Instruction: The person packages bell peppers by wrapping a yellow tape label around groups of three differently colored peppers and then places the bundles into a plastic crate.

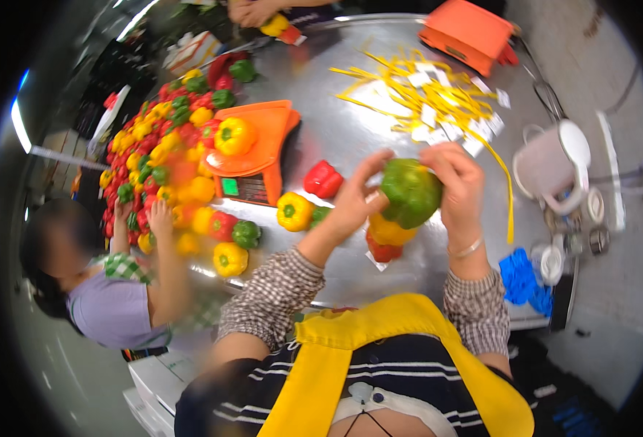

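A green bell pepper (411, 198) is between my two hands, over the near middle of the metal table. Below it show a yellow bell pepper (392, 233) and a red bell pepper (384, 252), in line as one stack with a white label at the bottom. My left hand (352, 205) is closed on the green pepper's left side, its thumb and fingers bent against it. On the other side my right hand (459, 180) grips its upper right edge with curled fingers. A yellow bell pepper (294, 212) and a red one (323, 179) lie left of my hands.
An orange scale (262, 138) bears peppers. Left of it is a pile of mixed peppers (154, 149), where a co-worker (117, 302) reaches in. Yellow tape strips (394, 91) with white labels lie far right, near an orange device (468, 33). A pitcher (550, 164) stands right.
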